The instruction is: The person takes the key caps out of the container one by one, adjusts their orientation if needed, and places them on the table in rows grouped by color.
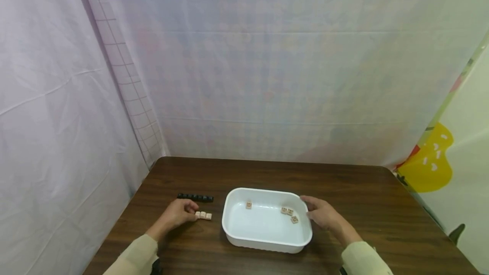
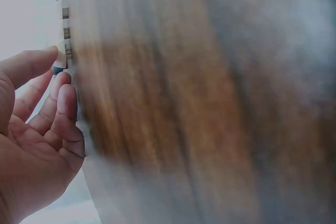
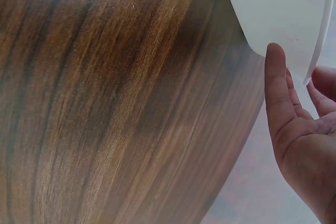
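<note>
My left hand [image 1: 179, 213] is at the left end of a short row of small cream keycaps [image 1: 203, 215] on the table. Its thumb and a fingertip pinch the end keycap [image 2: 61, 56], while the other fingers curl in below. Just behind that hand lies a row of black keycaps [image 1: 195, 197]. My right hand [image 1: 322, 213] grips the right end of a white plastic tray [image 1: 267, 246], thumb at the rim and fingers along the outer wall. Inside the tray lie several loose beige keycaps [image 1: 294, 220], most near its right end and one [image 1: 248, 205] toward the back left.
The dark wood-grain table [image 1: 344, 186] has its far edge close to a pale hanging curtain [image 1: 267, 75]. Another white curtain [image 1: 65, 130] hangs along the left side. A cloth with a yellow print [image 1: 429, 164] hangs at the right.
</note>
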`<state>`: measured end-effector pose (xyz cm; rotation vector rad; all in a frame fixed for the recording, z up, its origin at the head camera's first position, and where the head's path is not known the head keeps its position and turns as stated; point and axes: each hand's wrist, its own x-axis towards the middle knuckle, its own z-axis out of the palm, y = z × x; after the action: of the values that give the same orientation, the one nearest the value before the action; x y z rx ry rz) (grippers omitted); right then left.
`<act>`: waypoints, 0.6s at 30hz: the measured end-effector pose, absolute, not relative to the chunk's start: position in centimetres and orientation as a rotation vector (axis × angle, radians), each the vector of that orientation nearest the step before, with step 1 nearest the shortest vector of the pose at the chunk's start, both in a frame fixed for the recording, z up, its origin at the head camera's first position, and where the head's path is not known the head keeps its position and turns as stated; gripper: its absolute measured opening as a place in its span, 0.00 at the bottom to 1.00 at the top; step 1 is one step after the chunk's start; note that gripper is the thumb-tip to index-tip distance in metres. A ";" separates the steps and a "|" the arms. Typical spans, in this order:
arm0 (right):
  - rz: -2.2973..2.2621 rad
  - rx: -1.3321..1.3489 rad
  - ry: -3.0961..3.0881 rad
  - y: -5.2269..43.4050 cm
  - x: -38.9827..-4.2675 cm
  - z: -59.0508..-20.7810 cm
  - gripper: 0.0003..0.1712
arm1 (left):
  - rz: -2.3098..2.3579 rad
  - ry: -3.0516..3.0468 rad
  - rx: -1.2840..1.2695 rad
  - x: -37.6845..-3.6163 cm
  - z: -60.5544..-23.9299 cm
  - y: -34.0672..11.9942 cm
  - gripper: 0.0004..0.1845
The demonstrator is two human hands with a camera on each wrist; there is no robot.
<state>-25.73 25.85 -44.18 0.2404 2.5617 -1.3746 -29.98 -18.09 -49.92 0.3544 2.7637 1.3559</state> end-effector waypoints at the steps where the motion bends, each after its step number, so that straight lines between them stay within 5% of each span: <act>1: -1.374 0.241 2.561 25.8 -25.7 -44.2 0.32 | 1.354 2.768 0.351 -30.0 -49.8 -18.1 0.12; 18: -1.334 0.215 2.611 25.6 -25.7 -44.4 0.33 | 1.464 2.727 0.546 -30.0 -46.1 -13.5 0.12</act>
<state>-25.72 25.60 -44.36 0.2149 2.6113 -1.3339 -29.96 -13.51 -46.09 0.5459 2.7272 1.4642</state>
